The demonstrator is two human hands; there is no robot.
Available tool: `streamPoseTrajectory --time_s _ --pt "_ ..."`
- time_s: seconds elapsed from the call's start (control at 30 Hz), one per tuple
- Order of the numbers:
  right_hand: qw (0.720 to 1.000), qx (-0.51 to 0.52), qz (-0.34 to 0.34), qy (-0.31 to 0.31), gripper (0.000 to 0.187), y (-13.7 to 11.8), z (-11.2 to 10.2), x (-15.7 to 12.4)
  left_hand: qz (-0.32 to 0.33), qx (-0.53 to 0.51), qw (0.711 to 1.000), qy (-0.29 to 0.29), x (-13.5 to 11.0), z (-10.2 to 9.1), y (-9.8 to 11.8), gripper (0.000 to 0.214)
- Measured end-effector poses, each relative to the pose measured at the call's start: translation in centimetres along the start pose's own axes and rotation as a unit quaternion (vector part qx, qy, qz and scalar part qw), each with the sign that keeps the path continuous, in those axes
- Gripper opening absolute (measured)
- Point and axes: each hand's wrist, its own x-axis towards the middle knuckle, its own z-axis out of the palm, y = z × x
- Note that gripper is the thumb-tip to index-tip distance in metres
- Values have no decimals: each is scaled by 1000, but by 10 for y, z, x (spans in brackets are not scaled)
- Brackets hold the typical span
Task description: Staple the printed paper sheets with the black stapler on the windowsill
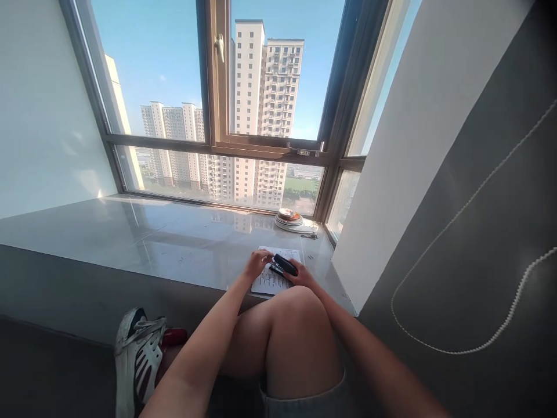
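Bare bent knee [300, 316] of the person occupies the foreground of the head view, at the front edge of the windowsill [174, 232]. Printed sheets [264, 284] lie flat near that edge, toward its right end. A black stapler [285, 265] is positioned over the sheets, its two arms spread apart at the left end. The right hand [301, 273] grips the stapler's right end. The left hand [259, 263] is at the left end, fingers nearly together; whether they hold anything cannot be determined. A stack of round discs [289, 222] sits near the windowsill's far right corner.
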Motion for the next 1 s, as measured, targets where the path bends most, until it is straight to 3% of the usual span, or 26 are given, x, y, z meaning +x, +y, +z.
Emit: streamPoseTrajectory --time_s 0.13,0.33,0.53,0.87,1.0 --pt "1000 -5 7 2 36 -4 -1 0 22 -37 998 -50 5 1 -3 17" --pt "1000 19 20 1 34 -11 -3 -5 -28 -98 994 -31 7 2 -10 20" --pt "1000 13 26 6 35 -10 -6 -6 -39 -47 997 -37 10 5 -20 22" --pt "999 19 25 11 36 -5 -3 -7 -48 -47 996 -54 7 3 -16 22" --pt "999 23 23 10 35 -6 -4 -8 -23 -30 999 -22 4 2 -12 25"
